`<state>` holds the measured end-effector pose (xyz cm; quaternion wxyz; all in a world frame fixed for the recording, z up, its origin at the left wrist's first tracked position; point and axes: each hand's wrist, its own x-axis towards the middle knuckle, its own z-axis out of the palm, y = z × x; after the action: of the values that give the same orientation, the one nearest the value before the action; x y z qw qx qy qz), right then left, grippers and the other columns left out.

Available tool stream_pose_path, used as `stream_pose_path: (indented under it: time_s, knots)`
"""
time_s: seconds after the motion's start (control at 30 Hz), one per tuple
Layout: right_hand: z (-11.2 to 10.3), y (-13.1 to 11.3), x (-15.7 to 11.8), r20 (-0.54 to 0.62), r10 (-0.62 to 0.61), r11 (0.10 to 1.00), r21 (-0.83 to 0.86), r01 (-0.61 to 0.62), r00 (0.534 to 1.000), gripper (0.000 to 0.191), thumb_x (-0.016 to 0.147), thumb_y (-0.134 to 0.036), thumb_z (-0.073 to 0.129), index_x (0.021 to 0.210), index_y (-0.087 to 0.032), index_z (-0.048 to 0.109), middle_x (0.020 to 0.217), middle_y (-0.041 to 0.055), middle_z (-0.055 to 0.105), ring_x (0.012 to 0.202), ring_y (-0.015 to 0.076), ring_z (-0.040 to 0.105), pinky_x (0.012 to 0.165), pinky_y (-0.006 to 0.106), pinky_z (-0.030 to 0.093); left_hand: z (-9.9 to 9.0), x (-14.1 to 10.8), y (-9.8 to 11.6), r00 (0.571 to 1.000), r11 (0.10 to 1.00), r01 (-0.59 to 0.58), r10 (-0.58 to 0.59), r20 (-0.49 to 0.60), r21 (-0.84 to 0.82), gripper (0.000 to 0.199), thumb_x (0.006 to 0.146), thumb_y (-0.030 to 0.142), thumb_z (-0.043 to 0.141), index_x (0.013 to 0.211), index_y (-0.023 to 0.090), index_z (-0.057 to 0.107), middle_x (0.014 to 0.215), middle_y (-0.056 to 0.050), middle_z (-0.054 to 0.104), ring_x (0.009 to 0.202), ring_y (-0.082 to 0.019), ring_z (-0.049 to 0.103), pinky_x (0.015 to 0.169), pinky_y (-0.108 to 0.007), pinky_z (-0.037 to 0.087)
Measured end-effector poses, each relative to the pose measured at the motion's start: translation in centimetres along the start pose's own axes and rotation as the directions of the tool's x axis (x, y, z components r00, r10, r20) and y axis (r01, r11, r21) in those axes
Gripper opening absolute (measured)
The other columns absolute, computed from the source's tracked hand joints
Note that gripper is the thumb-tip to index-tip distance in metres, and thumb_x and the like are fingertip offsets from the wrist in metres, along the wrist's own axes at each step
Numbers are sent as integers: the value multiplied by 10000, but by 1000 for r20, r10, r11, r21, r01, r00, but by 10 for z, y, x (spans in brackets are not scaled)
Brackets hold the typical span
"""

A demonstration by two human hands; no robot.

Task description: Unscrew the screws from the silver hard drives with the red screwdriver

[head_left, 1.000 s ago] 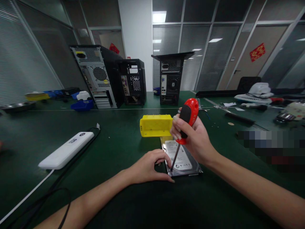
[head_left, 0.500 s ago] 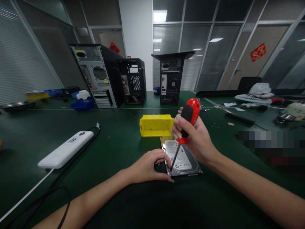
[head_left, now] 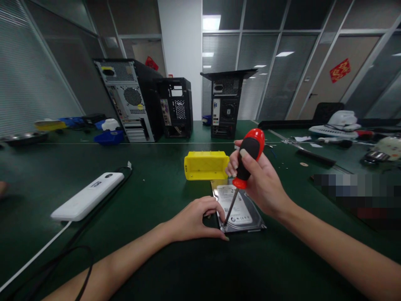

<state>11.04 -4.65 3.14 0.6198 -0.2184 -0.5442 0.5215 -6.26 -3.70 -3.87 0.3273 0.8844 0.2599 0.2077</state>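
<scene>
A hard drive [head_left: 246,213] with a white label lies flat on the green table. My right hand [head_left: 258,175] is wrapped round the red and black handle of a screwdriver [head_left: 250,152]. Its shaft slants down to the drive's near left corner, where the tip meets the metal. At that same corner my left hand [head_left: 200,219] grips the drive's left edge, fingers on top and thumb along the near side. Just behind the drive stands a yellow plastic bin [head_left: 206,166], its open side facing me; a few tiny dark specks show inside.
Computer cases [head_left: 131,100] stand at the back, another case [head_left: 226,104] right of them. A white power bank [head_left: 89,196] with cables lies on the left, a blue tray [head_left: 109,137] beyond it. Tools and loose parts are spread at right. Part of another person's hand [head_left: 2,188] shows at the left edge.
The screwdriver handle has turned slightly in my right hand, and the thumb sits differently on its grip. My left hand and the hard drive stay in place.
</scene>
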Motion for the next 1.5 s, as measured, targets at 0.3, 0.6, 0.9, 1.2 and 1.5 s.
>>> stream_pose_path:
  time_s: [0.3, 0.6, 0.9, 1.2, 1.5]
  knots:
    - [-13, -20, 11, -64, -95, 995, 38, 98, 993, 298, 850, -508, 563, 1067, -306, 536, 612, -59, 395, 473, 91, 381, 508, 254, 399, 1, -1, -3, 1000, 1000, -5, 5, 0, -14, 304, 718, 362, 785, 887, 162, 632, 895, -9, 567, 782, -142, 497, 654, -215, 368]
    - [-22, -12, 15, -79, -80, 993, 76, 86, 994, 279, 848, -493, 576, 1048, -305, 522, 631, -65, 397, 470, 80, 370, 481, 244, 347, 1, -1, -2, 1000, 998, 17, -17, 1, -59, 308, 715, 357, 789, 904, 162, 644, 919, -17, 572, 812, -152, 507, 646, -221, 368]
    - [-4, -3, 1, 112, -21, 992, 126, 7, 993, 337, 875, -394, 581, 1167, -314, 433, 640, -72, 465, 516, 82, 419, 547, 242, 379, 2, 1, -2, 1000, 998, -15, 15, -4, -58, 278, 707, 314, 801, 863, 145, 644, 844, 2, 571, 740, -123, 481, 619, -203, 341]
    - [-5, 1, -4, 168, 12, 992, 125, -33, 986, 461, 912, -361, 545, 1319, -303, 336, 667, -60, 469, 558, 82, 440, 578, 241, 382, 1, 1, 1, 1000, 997, 8, -8, 0, -75, 276, 703, 295, 803, 860, 142, 634, 843, 3, 560, 725, -119, 463, 609, -196, 347]
    - [-4, 3, -5, 197, 3, 994, 104, -24, 980, 339, 922, -357, 526, 1220, -282, 385, 687, -55, 487, 587, 90, 462, 605, 256, 397, 1, 1, 1, 1000, 998, -9, 9, -9, -60, 297, 710, 319, 796, 874, 143, 623, 842, 5, 549, 721, -118, 445, 607, -203, 336]
